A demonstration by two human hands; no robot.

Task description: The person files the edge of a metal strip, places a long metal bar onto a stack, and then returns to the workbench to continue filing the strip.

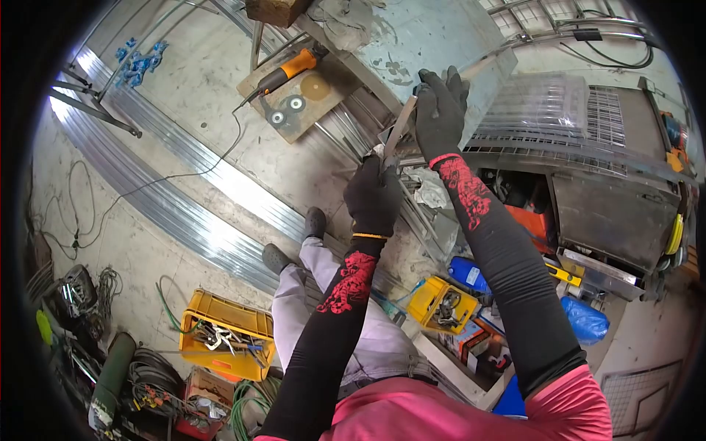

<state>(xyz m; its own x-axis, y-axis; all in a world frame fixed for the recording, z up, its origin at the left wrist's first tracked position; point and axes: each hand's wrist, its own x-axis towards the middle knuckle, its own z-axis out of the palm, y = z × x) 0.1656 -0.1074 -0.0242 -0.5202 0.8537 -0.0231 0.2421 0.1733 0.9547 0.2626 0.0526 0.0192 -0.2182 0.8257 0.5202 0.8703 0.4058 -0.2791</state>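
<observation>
A narrow flat metal strip [401, 125] slants between my two dark-gloved hands. My left hand [373, 192] is closed around its lower end, where a small pale bit shows at the fingertips. My right hand [441, 110] is at the upper end, fingers bent together beside the strip and its thumb mostly hidden. Just beyond my hands is a worktable with a grey-blue top [412, 44]. To the left, an orange and black angle grinder [290, 70] lies on a wooden board [305, 110] with several round discs.
Long shiny metal profiles [213, 228] cross the floor at left, near a trailing cord [184, 175]. Yellow crates of tools stand by my legs, one at left [232, 366] and one at right [443, 305]. Wire mesh panels [607, 117] lie on a metal cabinet [614, 213] at right.
</observation>
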